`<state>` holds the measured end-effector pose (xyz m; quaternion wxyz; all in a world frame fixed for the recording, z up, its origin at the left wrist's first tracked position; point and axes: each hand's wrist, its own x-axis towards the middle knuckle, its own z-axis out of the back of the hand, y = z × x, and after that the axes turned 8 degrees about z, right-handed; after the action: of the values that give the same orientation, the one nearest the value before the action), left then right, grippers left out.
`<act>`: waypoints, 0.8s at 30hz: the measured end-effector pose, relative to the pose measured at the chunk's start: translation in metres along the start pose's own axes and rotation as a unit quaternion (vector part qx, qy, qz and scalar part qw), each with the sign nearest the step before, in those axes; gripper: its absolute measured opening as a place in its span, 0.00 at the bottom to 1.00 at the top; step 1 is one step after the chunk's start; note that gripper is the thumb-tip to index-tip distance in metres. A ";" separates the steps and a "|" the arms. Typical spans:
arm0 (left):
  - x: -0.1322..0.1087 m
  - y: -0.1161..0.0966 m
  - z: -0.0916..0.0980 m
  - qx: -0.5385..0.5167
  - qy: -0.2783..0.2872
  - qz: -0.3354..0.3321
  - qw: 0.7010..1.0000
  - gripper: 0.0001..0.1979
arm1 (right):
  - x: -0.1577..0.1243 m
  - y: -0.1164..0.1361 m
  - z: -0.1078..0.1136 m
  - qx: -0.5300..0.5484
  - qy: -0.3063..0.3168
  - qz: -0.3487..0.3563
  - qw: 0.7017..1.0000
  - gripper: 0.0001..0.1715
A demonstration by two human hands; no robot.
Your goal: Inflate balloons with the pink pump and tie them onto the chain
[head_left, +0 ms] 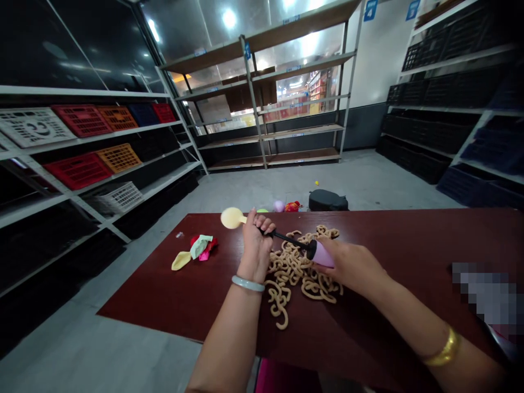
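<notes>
My left hand (256, 243) is closed around the black nozzle end of a small hand pump and the neck of a pale yellow balloon (231, 217), which bulges slightly past my fingers. My right hand (347, 265) grips the pink body of the pump (321, 254). The pump's thin black shaft (289, 238) runs between my two hands. Both hands hover over a heap of tan chain links (297, 270) on the dark red table (409, 245).
Several limp balloons (196, 250) lie on the table to the left. Balloons (282, 206) and a black bag (327, 200) sit on the floor beyond the table. Shelves with coloured crates (82, 144) line the left wall, dark crates the right.
</notes>
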<state>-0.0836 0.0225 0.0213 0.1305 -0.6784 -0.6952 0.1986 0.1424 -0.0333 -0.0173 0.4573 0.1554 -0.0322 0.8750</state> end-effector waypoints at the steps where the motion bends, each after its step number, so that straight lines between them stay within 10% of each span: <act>1: 0.002 -0.009 0.002 -0.002 0.005 -0.008 1.000 0.22 | -0.001 -0.003 0.000 0.002 0.003 0.003 1.000 0.33; 6: 0.004 -0.025 0.007 -0.008 0.020 -0.031 0.999 0.21 | -0.001 -0.012 0.000 -0.003 0.018 0.007 1.000 0.30; 24: -0.037 0.068 -0.024 0.045 0.027 0.007 0.999 0.24 | 0.016 0.026 0.016 -0.008 0.009 -0.026 1.000 0.21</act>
<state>-0.0100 -0.0121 0.0151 0.1784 -0.6814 -0.6773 0.2127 0.1169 -0.0388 0.0050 0.4811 0.1450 -0.0311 0.8640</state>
